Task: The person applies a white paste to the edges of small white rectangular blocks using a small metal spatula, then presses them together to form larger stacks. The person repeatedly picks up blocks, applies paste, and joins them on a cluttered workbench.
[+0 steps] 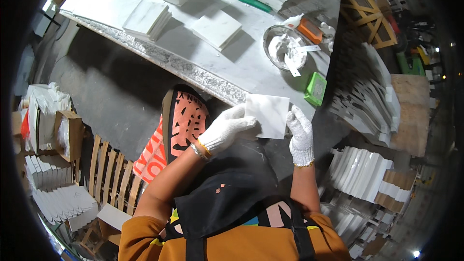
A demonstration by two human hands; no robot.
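Between my two white-gloved hands is a square white marble tile with faint grey veins, held up just off the near edge of the work table. My left hand grips its left side, fingers closed along the edge. On the opposite side, my right hand holds the right edge between thumb and fingers. Just beyond my right hand, a green block with a grey face lies at the table's corner. A bowl of white paste stands farther back, with pale scrapers resting in it.
Tile stacks and a low pile of tiles sit on the marble-topped table. Near the bowl lie an orange block and a green tool. Rows of slabs lean at right; a wooden pallet is at left.
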